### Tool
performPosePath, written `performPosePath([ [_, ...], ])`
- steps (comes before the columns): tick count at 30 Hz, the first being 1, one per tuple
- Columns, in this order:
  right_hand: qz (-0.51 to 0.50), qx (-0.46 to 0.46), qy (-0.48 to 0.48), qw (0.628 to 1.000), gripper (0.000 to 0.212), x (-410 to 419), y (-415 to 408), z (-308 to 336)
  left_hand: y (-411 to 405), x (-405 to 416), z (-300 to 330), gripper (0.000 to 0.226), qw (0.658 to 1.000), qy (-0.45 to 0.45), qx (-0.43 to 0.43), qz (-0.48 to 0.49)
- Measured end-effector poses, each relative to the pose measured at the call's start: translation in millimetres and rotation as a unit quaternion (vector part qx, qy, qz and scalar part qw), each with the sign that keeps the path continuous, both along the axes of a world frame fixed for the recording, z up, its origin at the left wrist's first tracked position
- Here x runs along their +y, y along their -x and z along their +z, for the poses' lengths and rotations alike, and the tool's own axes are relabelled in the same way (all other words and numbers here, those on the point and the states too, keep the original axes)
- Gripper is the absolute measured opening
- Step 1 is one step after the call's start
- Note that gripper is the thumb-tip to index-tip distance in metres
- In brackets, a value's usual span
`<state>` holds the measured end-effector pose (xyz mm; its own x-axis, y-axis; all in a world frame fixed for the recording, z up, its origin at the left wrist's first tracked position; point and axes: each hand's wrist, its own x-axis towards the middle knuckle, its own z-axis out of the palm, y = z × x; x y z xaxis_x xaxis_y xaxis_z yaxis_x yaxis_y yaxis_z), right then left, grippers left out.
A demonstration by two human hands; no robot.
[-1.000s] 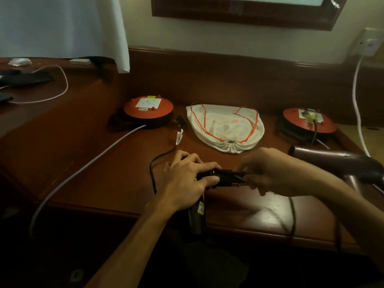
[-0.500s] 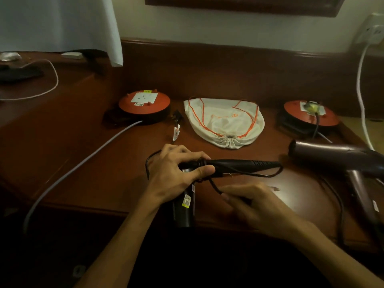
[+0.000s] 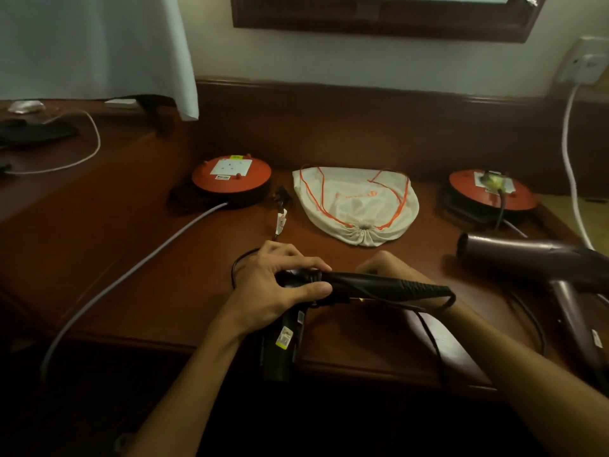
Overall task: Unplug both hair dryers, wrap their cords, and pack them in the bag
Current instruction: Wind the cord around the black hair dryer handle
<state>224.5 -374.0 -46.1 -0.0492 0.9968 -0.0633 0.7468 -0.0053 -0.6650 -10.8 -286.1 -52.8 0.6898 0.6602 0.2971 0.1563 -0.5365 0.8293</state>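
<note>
On the worktop (image 3: 138, 268), the brown dryer (image 3: 527, 258) lies with its plug apparently in the right reel (image 3: 494, 192); dragging it could topple the reel. The closed bag (image 3: 356, 206) waits behind. The left hand (image 3: 273, 291) clamps the black dryer (image 3: 362, 285); the right hand (image 3: 389, 267), fingers hidden, loops cord (image 3: 431, 334), which may slip loose.

1. One view only: a head-worn wide-angle camera, looking forward and down over the desk (image 3: 138, 275).
2. It sits close; both forearms enter from the bottom edge.
3. The wall (image 3: 362, 61) behind the desk fills the top of the frame.
</note>
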Motion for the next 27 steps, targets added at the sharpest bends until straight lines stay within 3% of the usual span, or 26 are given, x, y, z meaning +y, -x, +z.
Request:
performPosePath([
  [4,0.032,-0.055,0.036,0.997,0.038,24,-6,12,0,0,5,0.041,0.998,-0.030,0.057,-0.022],
  [10,0.071,-0.009,0.100,0.992,0.025,33,2,57,-14,-12,21,0.081,0.969,-0.125,0.212,0.007],
  [14,0.092,-0.043,0.137,0.985,0.018,24,13,80,-20,-9,20,0.074,0.952,-0.157,0.263,-0.013],
  [17,0.105,-0.088,0.167,0.976,0.017,14,20,83,-24,-8,17,0.054,0.939,-0.182,0.290,-0.023],
  [22,0.082,-0.076,0.132,0.985,0.013,2,4,86,-22,-11,11,0.050,0.952,-0.184,0.245,0.004],
  [27,0.000,-0.020,0.163,0.986,0.043,-9,-24,78,-20,-10,8,0.053,0.958,-0.172,0.229,0.023],
])
